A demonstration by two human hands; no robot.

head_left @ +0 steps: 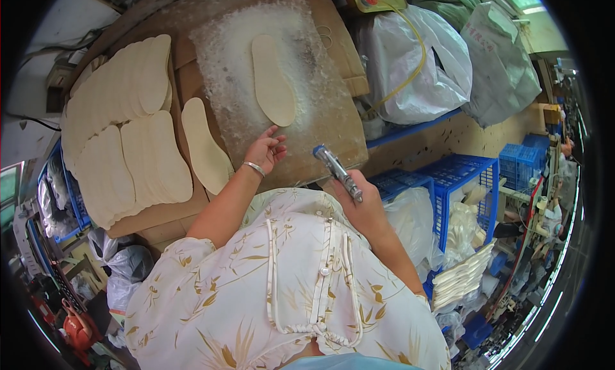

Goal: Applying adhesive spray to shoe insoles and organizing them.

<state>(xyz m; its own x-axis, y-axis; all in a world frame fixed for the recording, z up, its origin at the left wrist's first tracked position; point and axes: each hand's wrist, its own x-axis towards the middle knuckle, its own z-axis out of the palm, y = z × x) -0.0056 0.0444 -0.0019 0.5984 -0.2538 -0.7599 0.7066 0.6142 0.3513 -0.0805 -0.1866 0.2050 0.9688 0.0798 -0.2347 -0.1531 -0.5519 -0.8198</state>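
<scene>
A cream insole (274, 82) lies flat on a whitened, residue-crusted patch (224, 69) of the cardboard-covered table. My left hand (264, 153), with a bangle at the wrist, is at the insole's near end. Its fingers are loosely bent and apart, holding nothing; whether a fingertip touches the insole I cannot tell. To the right, my right hand (364, 202) is closed round a silver spray gun (337, 170) with a blue front end, which points up and left. Another single insole (204, 146) rests left of the patch, beside overlapping rows of insoles (122, 82).
Brown cardboard (346, 139) covers the tabletop. Beyond its right side sit a white plastic sack (416, 63), a grey sack (500, 66) and a yellow hose (413, 75). Blue crates (464, 178) with bagged contents stand at my right. Wrapped bags (125, 274) hang at the lower left.
</scene>
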